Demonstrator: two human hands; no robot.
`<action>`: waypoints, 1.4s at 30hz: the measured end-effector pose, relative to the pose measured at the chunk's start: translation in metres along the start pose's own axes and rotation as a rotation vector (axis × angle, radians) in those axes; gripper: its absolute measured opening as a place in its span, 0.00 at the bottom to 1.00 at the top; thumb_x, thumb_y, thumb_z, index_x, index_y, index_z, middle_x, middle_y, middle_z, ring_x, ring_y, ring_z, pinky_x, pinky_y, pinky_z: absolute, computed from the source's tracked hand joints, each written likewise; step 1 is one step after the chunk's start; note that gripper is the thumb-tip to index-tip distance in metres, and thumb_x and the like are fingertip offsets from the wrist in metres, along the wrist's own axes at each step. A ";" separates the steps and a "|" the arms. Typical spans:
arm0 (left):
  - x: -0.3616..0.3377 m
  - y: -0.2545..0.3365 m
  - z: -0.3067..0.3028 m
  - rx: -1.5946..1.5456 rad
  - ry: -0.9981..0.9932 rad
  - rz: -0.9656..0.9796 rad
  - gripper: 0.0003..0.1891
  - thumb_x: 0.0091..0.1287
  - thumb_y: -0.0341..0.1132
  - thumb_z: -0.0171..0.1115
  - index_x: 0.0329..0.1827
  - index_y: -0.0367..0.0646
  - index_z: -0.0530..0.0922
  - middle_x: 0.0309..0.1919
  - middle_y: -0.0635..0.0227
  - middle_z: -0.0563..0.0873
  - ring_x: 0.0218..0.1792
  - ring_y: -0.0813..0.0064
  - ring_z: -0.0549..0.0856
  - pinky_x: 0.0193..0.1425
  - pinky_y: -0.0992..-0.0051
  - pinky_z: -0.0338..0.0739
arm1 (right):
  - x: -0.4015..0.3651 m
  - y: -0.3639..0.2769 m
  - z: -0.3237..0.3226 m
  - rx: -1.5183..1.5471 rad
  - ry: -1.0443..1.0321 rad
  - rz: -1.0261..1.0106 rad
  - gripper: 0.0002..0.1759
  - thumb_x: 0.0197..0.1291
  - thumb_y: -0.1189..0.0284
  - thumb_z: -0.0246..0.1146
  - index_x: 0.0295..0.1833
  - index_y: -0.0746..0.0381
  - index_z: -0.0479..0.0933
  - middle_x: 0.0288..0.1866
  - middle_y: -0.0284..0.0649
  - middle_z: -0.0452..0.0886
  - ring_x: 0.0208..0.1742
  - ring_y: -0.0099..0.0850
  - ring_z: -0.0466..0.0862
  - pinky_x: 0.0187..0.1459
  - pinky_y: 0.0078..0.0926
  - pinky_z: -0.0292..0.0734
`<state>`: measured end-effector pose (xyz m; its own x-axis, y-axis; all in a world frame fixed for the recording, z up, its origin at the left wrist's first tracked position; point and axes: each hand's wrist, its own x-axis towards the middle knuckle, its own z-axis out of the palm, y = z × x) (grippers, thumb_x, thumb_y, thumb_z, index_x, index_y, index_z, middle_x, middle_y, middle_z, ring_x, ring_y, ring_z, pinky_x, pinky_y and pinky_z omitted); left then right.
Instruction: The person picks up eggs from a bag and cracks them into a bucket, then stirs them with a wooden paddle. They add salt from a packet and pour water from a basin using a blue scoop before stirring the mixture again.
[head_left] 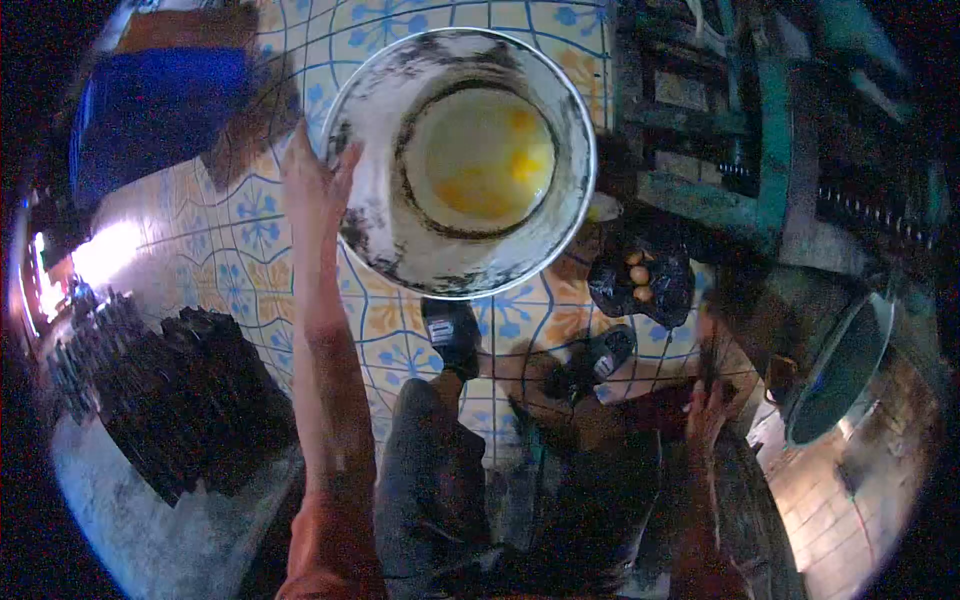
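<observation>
A large round metal pot (pixel 375 240) stands on the patterned tile floor, its inner wall streaked with dark marks. Cloudy liquid with several yellow-orange yolks (pixel 485 155) lies at its bottom. My left hand (pixel 322 178) is at the pot's left rim, thumb over the edge and fingers along the outside. Low on the right, my right hand (pixel 706 412) is away from the pot, dim and blurred beside a dark, long shape; whether it holds anything is unclear. Several brown eggs (pixel 640 274) rest in a black plastic bag (pixel 672 292) right of the pot.
A blue container (pixel 160 115) is at the upper left, a dark stacked pile (pixel 190 390) at the lower left. Greenish wooden framework (pixel 705 205) fills the upper right. A round basin (pixel 842 370) leans at the right. My sandalled feet (pixel 452 335) are below the pot.
</observation>
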<state>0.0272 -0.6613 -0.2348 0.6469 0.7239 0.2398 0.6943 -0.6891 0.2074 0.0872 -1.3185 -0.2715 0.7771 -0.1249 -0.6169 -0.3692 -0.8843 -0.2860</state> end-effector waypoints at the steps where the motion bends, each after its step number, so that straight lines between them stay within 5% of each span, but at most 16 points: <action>1: 0.005 -0.020 0.017 -0.104 -0.182 -0.143 0.30 0.61 0.51 0.68 0.56 0.35 0.77 0.33 0.48 0.85 0.38 0.50 0.85 0.44 0.58 0.77 | -0.031 -0.047 -0.008 -0.013 -0.043 0.009 0.28 0.71 0.62 0.55 0.71 0.65 0.64 0.52 0.52 0.77 0.34 0.31 0.75 0.39 0.34 0.75; 3: 0.015 -0.046 0.037 -0.224 -0.473 -0.368 0.27 0.62 0.53 0.64 0.52 0.36 0.80 0.29 0.46 0.85 0.37 0.47 0.85 0.40 0.56 0.76 | -0.081 -0.122 -0.018 -0.041 -0.126 0.030 0.27 0.71 0.63 0.55 0.70 0.65 0.64 0.51 0.51 0.77 0.33 0.29 0.73 0.39 0.33 0.74; 5: -0.003 -0.036 0.031 -0.328 -0.220 -0.253 0.23 0.64 0.51 0.63 0.44 0.37 0.82 0.29 0.47 0.85 0.36 0.44 0.84 0.39 0.57 0.76 | -0.082 -0.135 -0.014 0.147 -0.194 -0.306 0.26 0.71 0.64 0.55 0.70 0.65 0.65 0.53 0.51 0.78 0.36 0.33 0.76 0.41 0.36 0.75; 9: -0.030 -0.002 0.003 -0.463 -0.240 -0.435 0.22 0.67 0.49 0.59 0.48 0.35 0.80 0.38 0.41 0.84 0.42 0.46 0.83 0.46 0.58 0.75 | -0.095 -0.296 -0.009 -0.482 -0.094 -1.055 0.25 0.67 0.69 0.58 0.68 0.63 0.67 0.56 0.52 0.78 0.46 0.47 0.82 0.47 0.43 0.77; 11: -0.056 0.014 -0.013 -0.589 -0.170 -0.475 0.23 0.68 0.49 0.59 0.50 0.33 0.79 0.41 0.42 0.83 0.43 0.48 0.83 0.49 0.60 0.75 | -0.088 -0.357 0.014 -0.644 -0.242 -1.012 0.26 0.63 0.72 0.60 0.67 0.61 0.69 0.51 0.52 0.80 0.48 0.50 0.82 0.46 0.43 0.78; 12: -0.066 0.026 -0.024 -0.631 -0.165 -0.563 0.24 0.67 0.47 0.61 0.51 0.31 0.79 0.39 0.47 0.85 0.40 0.55 0.84 0.49 0.63 0.75 | -0.082 -0.381 0.026 -0.734 -0.366 -0.777 0.27 0.60 0.74 0.60 0.67 0.60 0.70 0.47 0.52 0.81 0.46 0.49 0.83 0.44 0.43 0.79; 14: -0.083 0.035 -0.037 -0.764 -0.207 -0.681 0.24 0.66 0.46 0.63 0.52 0.31 0.78 0.39 0.49 0.85 0.39 0.59 0.84 0.48 0.65 0.75 | -0.034 -0.362 0.074 -0.835 -0.079 -1.318 0.28 0.57 0.75 0.59 0.66 0.60 0.71 0.37 0.51 0.82 0.40 0.48 0.84 0.39 0.43 0.80; 18: -0.108 0.044 -0.049 -0.826 -0.183 -0.793 0.26 0.65 0.45 0.67 0.56 0.30 0.77 0.41 0.57 0.85 0.40 0.70 0.82 0.48 0.72 0.75 | 0.021 -0.397 0.160 -0.929 -0.043 -1.181 0.22 0.58 0.72 0.57 0.58 0.65 0.76 0.29 0.47 0.82 0.29 0.45 0.85 0.29 0.42 0.79; 21: -0.127 0.049 -0.055 -0.913 -0.150 -0.848 0.25 0.67 0.45 0.67 0.56 0.31 0.77 0.44 0.59 0.84 0.44 0.73 0.80 0.51 0.73 0.74 | 0.057 -0.398 0.221 -1.005 -0.037 -0.955 0.12 0.59 0.69 0.57 0.41 0.59 0.85 0.33 0.46 0.85 0.34 0.41 0.87 0.33 0.43 0.83; 25: -0.152 0.050 -0.052 -0.987 -0.084 -0.810 0.23 0.67 0.37 0.65 0.56 0.25 0.75 0.42 0.58 0.83 0.40 0.72 0.79 0.49 0.72 0.75 | 0.058 -0.350 0.276 -1.258 -0.216 -0.769 0.11 0.59 0.67 0.59 0.36 0.57 0.86 0.34 0.40 0.85 0.37 0.35 0.87 0.34 0.41 0.82; 28: -0.153 0.063 -0.045 -0.979 -0.089 -0.827 0.25 0.66 0.38 0.67 0.57 0.25 0.74 0.45 0.57 0.82 0.44 0.71 0.80 0.51 0.70 0.75 | 0.042 -0.260 0.317 -1.432 -0.398 -1.006 0.11 0.61 0.67 0.56 0.33 0.54 0.84 0.32 0.34 0.84 0.35 0.32 0.84 0.34 0.40 0.79; 35: -0.153 0.073 -0.032 -0.819 -0.110 -0.828 0.26 0.60 0.41 0.72 0.55 0.29 0.78 0.40 0.52 0.85 0.40 0.62 0.84 0.47 0.66 0.77 | 0.042 -0.279 0.283 -0.722 -0.588 -0.798 0.14 0.65 0.65 0.52 0.43 0.60 0.82 0.42 0.45 0.83 0.46 0.40 0.82 0.49 0.39 0.76; 36: -0.144 0.078 -0.041 -0.600 -0.135 -0.753 0.26 0.58 0.41 0.73 0.54 0.32 0.80 0.39 0.51 0.85 0.40 0.59 0.85 0.46 0.64 0.77 | 0.043 -0.276 0.281 -0.687 -0.579 -0.822 0.14 0.65 0.65 0.52 0.42 0.60 0.81 0.42 0.45 0.83 0.45 0.40 0.82 0.48 0.39 0.76; 37: -0.141 0.082 -0.045 -0.760 -0.100 -0.826 0.25 0.58 0.42 0.73 0.53 0.33 0.80 0.38 0.51 0.84 0.41 0.56 0.85 0.46 0.64 0.77 | 0.042 -0.280 0.275 -0.648 -0.586 -0.845 0.14 0.65 0.66 0.52 0.42 0.60 0.81 0.42 0.45 0.83 0.45 0.40 0.82 0.48 0.39 0.76; 38: -0.150 0.080 -0.032 -0.527 -0.062 -0.648 0.26 0.59 0.46 0.72 0.54 0.35 0.81 0.37 0.53 0.84 0.40 0.57 0.84 0.46 0.64 0.78 | 0.045 -0.279 0.267 -0.629 -0.579 -0.854 0.14 0.65 0.66 0.52 0.42 0.60 0.81 0.41 0.45 0.83 0.45 0.40 0.82 0.48 0.39 0.76; 42: -0.125 0.110 -0.038 -0.735 -0.138 -0.854 0.30 0.59 0.49 0.71 0.58 0.37 0.79 0.42 0.52 0.86 0.43 0.57 0.86 0.49 0.65 0.79 | 0.059 -0.275 0.243 -0.655 -0.560 -0.824 0.13 0.64 0.66 0.53 0.41 0.60 0.81 0.40 0.44 0.83 0.43 0.39 0.81 0.46 0.39 0.77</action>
<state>0.0109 -0.8284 -0.2061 0.1115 0.9323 -0.3442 0.6009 0.2126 0.7705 0.1110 -0.9736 -0.4073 0.2677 0.6584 -0.7034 0.5935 -0.6878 -0.4179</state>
